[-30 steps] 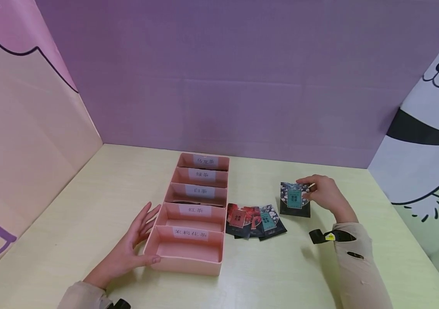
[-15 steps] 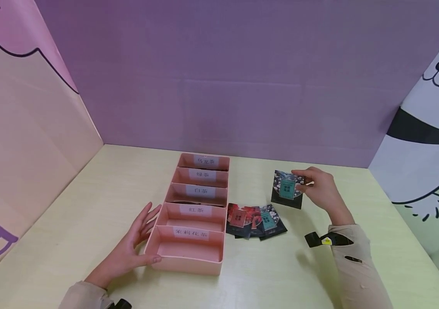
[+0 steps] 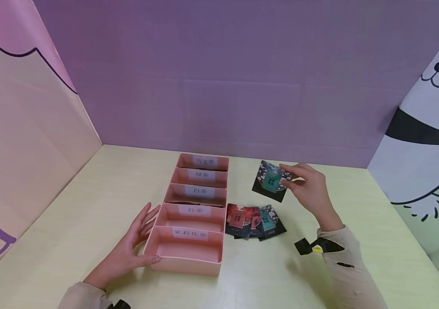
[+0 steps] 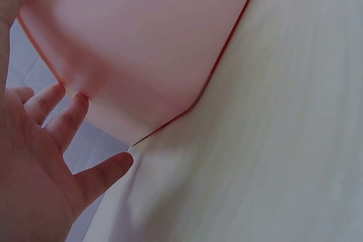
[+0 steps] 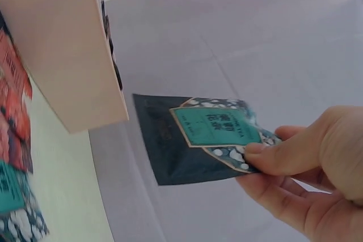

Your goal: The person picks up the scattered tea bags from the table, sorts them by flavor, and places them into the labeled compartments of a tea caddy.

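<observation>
from afar i list one dark sachet (image 3: pixel 271 182), two o'clock of the pink box (image 3: pixel 186 266), clamped at one edge by the right hand (image 3: pixel 309 188), thumb against fingers, liable to twist or drop should that pinch slacken; left hand (image 3: pixel 131 245), fingers apart, at the box's eight o'clock.

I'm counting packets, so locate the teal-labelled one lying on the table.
In the head view, the teal-labelled packet lies right of the pink box, directly right of the red-patterned packets.
</observation>
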Available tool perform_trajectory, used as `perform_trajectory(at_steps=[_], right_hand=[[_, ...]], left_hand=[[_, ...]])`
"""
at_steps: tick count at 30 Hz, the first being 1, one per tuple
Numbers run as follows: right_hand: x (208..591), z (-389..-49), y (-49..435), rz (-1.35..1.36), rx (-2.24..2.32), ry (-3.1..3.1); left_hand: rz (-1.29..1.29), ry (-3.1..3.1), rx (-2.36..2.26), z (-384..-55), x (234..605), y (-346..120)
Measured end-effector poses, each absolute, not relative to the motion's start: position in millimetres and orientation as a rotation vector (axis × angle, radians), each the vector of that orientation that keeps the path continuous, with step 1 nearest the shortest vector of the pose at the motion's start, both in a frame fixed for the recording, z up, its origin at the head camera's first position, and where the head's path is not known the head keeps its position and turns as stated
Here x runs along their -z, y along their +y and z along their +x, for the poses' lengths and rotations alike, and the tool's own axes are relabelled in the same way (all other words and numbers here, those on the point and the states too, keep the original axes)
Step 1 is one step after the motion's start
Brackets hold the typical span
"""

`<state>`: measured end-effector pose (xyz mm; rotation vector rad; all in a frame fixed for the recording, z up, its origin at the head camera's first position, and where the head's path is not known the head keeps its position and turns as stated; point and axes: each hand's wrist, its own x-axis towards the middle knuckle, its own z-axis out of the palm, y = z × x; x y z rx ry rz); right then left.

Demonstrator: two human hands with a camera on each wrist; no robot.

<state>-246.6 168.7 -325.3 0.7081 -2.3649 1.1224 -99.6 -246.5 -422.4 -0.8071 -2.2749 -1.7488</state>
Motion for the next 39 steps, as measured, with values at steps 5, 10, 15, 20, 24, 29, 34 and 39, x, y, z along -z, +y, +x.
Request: perform_trajectory(at_steps=[5, 10, 15, 20, 24, 29, 34, 39], right_hand=[[324.3, -244.3, 157.9, 0.711, -1.203, -2.273], [320.8, -238.7, 147.5, 0.733, -1.254, -2.232], [318.7, -233.2, 138.8, 0.781, -1.291, -2.159], [318.2, -229.2, 128.6, 0.845, -1.331, -2.091], [318.7, -223.5, 119.3, 0.912, -1.361, -2.047], [321.7, -216.8, 108.4, 0.974, -1.401, -2.005], [328.0, -213.1, 98.8, 1.051, -1.448, -1.975], [330.3, -212.6, 94.9, 1.087, -1.451, -1.955]], left_hand=[[-0.804, -2.277, 1.749, -99.7, 422.6, -246.4], [-0.814, -2.275, 1.749, -98.4, 423.9, -246.9], [-0.802, -2.292, 1.748, -97.7, 424.7, -248.4], [-0.823, -2.276, 1.737, -98.6, 422.8, -249.3], [-0.840, -2.259, 1.735, -98.7, 421.6, -248.7], [-0.820, -2.272, 1.749, -98.3, 422.7, -248.0], [-0.824, -2.263, 1.756, -98.5, 423.0, -247.2], [-0.822, -2.258, 1.752, -99.0, 421.9, -245.8]])
